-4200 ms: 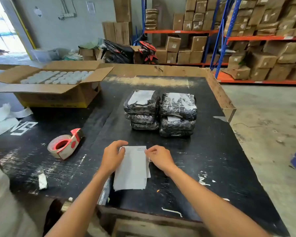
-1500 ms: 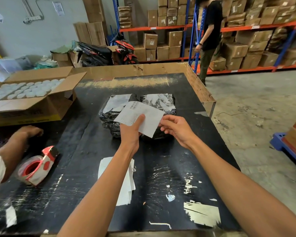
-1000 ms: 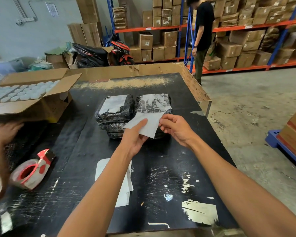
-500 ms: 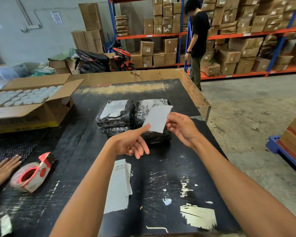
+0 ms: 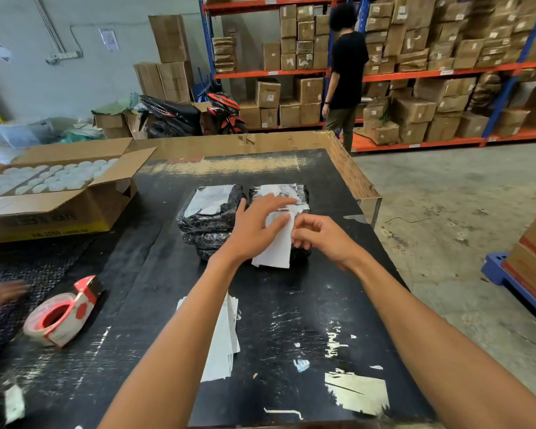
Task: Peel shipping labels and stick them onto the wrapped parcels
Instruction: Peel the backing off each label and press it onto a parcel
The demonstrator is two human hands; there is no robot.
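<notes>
Right hand (image 5: 324, 239) pinches a label (image 5: 276, 246) over the right stack of parcels (image 5: 297, 193) (black wrap). Left hand (image 5: 254, 227) fingers straight, flat on the label. More labels (image 5: 223, 339) lie nearer on the table (image 5: 291, 305).

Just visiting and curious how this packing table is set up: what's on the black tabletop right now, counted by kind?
Stacks of wrapped parcels: 2
Label sheet held in both hands: 1
Pile of label sheets: 1
Tape dispenser: 1
Open cardboard box of white round lids: 1
Total: 6
Parcels per stack cannot be counted reliably.
</notes>
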